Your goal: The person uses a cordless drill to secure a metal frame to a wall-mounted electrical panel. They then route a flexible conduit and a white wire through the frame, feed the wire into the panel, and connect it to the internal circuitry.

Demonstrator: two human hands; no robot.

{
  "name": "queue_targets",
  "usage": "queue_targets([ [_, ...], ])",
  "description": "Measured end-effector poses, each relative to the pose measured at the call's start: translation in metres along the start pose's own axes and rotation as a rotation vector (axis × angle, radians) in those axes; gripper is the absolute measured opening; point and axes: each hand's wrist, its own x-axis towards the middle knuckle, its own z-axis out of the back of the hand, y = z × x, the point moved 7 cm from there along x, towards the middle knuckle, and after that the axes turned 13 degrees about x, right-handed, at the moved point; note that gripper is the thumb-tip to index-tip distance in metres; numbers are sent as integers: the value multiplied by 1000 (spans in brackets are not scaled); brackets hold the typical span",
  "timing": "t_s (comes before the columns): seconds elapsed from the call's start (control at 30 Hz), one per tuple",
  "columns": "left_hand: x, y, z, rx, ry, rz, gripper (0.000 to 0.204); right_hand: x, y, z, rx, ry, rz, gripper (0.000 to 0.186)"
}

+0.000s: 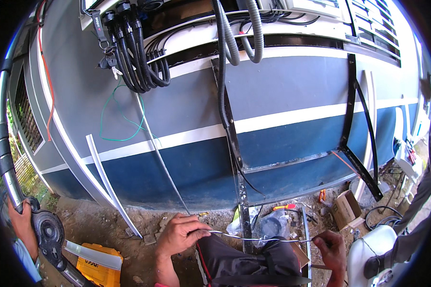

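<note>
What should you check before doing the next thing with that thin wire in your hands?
1. Left hand pinching the thin wire: ok.
2. Right hand holding the wire's other end: ok.
3. Wire stretched straight between both hands: ok.
4. Wire's upper run free up the blue wall: cannot tell, it disappears among the black hoses.
5. Another person's hand, at the far left on a metal pipe, clear of the wire: ok.
6. Ground nearby uncluttered: not ok, a cardboard box and an orange tool lie there.
</note>
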Motion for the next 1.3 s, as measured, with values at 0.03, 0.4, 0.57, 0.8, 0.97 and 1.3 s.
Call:
queue_targets([
  [0.03, 1, 3, 5, 27, -16, 14, 18, 1, -5, 5, -11, 8, -5, 13],
  [0.4, -4, -2, 19, 261, 39, 26, 18, 7, -40, 46, -347, -132, -11, 18],
  [0.57, 5, -14, 17, 228, 50, -12, 16, 11, -32, 20, -498, 124, -72, 30],
  [0.8, 39, -102, -48, 206, 69, -508, 24, 16, 58, -115, 8, 657, 211, 68],
  [0.97, 64, -127, -32, 242, -116, -539, 23, 10, 64, -162, 395, 659, -75, 43],
  [1.3, 256, -2, 59, -474, -790, 52, 62, 12, 55, -126, 473, 327, -49, 32],
])
